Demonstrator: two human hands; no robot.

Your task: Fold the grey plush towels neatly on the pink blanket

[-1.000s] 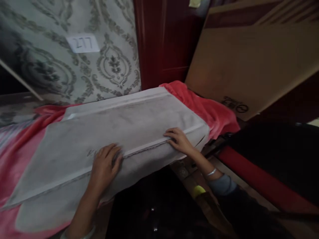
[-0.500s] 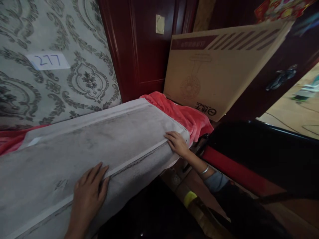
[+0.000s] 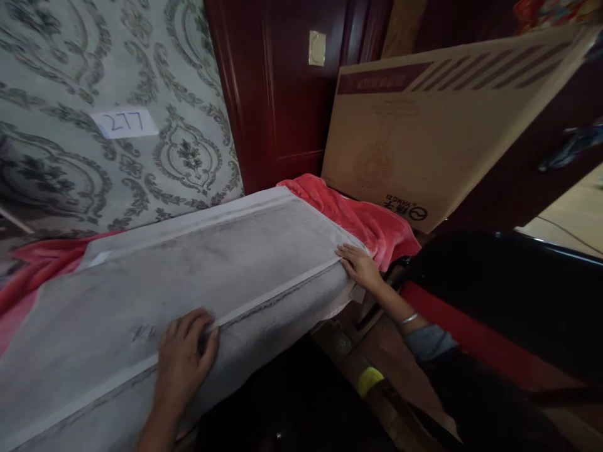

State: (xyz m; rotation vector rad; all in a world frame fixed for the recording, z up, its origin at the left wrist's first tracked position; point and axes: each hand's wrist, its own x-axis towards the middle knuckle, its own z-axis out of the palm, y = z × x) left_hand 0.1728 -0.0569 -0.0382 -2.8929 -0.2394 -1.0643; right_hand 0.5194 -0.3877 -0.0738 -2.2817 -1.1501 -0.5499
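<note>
Apart, hands (image 3: 184,350) (image 3: 360,266) touch grey cloth (image 3: 226,258) along its edge.

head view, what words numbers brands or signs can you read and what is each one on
"277": handwritten on the white paper label on the patterned wall.
"YANGZI": on the cardboard box, near its lower edge, by a round logo; the characters beside it are too blurred to quote.
Too blurred: lettering in the box's dark band.
Unreadable: dark marks on the grey cloth.
</note>
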